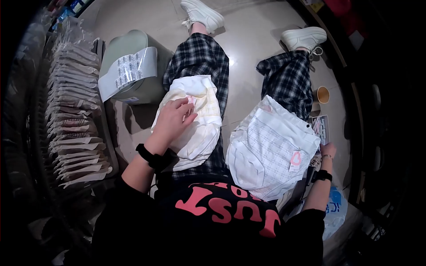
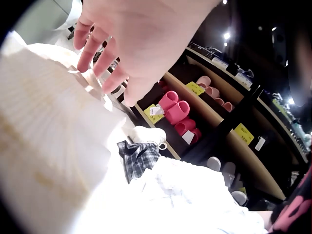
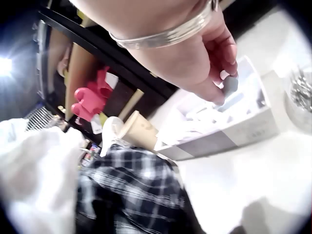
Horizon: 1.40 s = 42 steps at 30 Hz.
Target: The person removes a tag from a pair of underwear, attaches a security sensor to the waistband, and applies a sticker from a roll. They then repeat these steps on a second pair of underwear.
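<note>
On the left thigh lies a pile of cream underpants [image 1: 195,144], with my left hand [image 1: 173,119] over it, fingers loosely extended and a pink label [image 1: 191,100] near the fingertips. In the left wrist view that hand [image 2: 141,44] has nothing between its fingers. White checked underpants [image 1: 266,137] with a pink heart tag [image 1: 295,160] are spread over the other thigh. My right hand [image 1: 328,150] is beside a small box [image 1: 326,128] on the floor. In the right wrist view its thumb and fingers pinch a small grey piece [image 3: 230,86] over the box's white contents [image 3: 209,117].
A rack of hanging garments [image 1: 75,111] runs along the left, beside a grey-green bin [image 1: 128,48] with a label sheet. A brown cup [image 1: 323,95] stands beyond the box; a plastic bag [image 1: 335,213] lies at lower right. Shelves with pink slippers [image 2: 176,111] line the right.
</note>
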Each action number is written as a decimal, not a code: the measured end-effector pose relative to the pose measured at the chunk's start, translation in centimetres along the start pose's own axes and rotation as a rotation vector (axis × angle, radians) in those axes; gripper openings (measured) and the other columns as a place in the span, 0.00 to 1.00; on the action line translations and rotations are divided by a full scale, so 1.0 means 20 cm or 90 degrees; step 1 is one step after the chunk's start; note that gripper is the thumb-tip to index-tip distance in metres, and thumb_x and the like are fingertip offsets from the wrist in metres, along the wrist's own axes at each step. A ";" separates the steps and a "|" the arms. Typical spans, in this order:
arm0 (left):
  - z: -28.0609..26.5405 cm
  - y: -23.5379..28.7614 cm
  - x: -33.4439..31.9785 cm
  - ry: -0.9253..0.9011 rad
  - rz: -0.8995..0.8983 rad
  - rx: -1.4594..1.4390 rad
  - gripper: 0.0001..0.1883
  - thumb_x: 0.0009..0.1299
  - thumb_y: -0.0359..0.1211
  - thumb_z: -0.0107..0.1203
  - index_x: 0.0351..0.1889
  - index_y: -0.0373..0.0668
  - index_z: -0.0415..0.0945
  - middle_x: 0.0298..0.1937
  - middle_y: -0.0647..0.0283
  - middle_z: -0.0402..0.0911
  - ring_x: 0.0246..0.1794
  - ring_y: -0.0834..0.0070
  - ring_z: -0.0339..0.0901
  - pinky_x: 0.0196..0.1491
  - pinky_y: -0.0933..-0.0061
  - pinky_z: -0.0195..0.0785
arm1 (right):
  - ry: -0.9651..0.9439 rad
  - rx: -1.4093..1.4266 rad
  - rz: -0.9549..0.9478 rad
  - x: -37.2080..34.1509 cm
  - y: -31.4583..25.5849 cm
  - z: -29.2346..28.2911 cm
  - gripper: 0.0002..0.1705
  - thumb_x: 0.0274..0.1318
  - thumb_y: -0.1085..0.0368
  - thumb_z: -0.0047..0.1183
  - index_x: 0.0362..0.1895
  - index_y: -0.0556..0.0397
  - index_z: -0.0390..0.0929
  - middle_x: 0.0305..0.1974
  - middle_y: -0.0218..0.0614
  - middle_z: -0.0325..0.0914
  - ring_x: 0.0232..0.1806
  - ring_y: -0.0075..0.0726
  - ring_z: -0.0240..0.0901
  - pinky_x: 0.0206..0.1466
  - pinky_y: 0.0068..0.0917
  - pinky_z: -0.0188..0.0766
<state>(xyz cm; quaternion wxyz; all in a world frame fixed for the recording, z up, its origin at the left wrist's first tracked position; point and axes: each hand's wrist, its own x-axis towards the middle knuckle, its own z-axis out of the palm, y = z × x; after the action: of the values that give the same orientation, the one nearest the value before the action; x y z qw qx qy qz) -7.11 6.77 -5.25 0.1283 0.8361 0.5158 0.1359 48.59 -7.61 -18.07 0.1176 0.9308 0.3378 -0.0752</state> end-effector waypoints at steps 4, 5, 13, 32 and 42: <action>-0.09 -0.02 0.00 0.029 -0.105 -0.147 0.12 0.56 0.32 0.55 0.38 0.40 0.75 0.38 0.58 0.75 0.41 0.64 0.72 0.42 0.68 0.65 | 0.068 0.229 -0.042 -0.21 -0.05 -0.53 0.16 0.42 0.56 0.58 0.27 0.57 0.79 0.31 0.42 0.77 0.32 0.41 0.75 0.34 0.30 0.70; -0.14 0.00 0.01 0.015 -0.139 -0.204 0.12 0.56 0.32 0.55 0.37 0.39 0.75 0.38 0.57 0.75 0.40 0.64 0.72 0.42 0.68 0.65 | 0.100 0.313 -0.115 -0.33 -0.12 -0.70 0.13 0.44 0.61 0.57 0.27 0.59 0.78 0.29 0.38 0.75 0.28 0.34 0.73 0.32 0.26 0.68; 0.03 -0.28 0.19 0.062 0.062 0.015 0.12 0.55 0.29 0.54 0.38 0.45 0.74 0.41 0.65 0.73 0.45 0.67 0.69 0.45 0.69 0.59 | -0.024 0.674 -0.635 -1.11 -0.85 -1.34 0.07 0.37 0.73 0.60 0.24 0.62 0.75 0.26 0.33 0.70 0.23 0.22 0.65 0.28 0.16 0.62; 0.07 -0.55 0.20 0.010 0.000 -0.200 0.14 0.57 0.35 0.55 0.41 0.42 0.74 0.40 0.60 0.72 0.46 0.64 0.66 0.48 0.68 0.61 | -0.128 0.384 -0.977 -1.46 -1.78 -0.67 0.11 0.41 0.62 0.57 0.28 0.56 0.75 0.30 0.37 0.68 0.30 0.39 0.69 0.33 0.30 0.69; -0.03 -0.52 0.25 -0.042 0.042 -0.241 0.07 0.49 0.32 0.57 0.25 0.42 0.74 0.30 0.64 0.71 0.36 0.68 0.69 0.39 0.68 0.62 | -0.034 0.541 -0.872 -1.03 -2.02 -0.72 0.18 0.41 0.76 0.51 0.42 0.53 0.75 0.38 0.38 0.70 0.34 0.38 0.71 0.37 0.27 0.70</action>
<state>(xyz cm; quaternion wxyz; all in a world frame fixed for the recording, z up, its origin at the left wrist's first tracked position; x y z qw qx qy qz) -13.89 15.76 -7.87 0.2955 0.8175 0.4490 0.2068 7.77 13.72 -6.58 -0.3108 0.4799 0.7729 -0.2750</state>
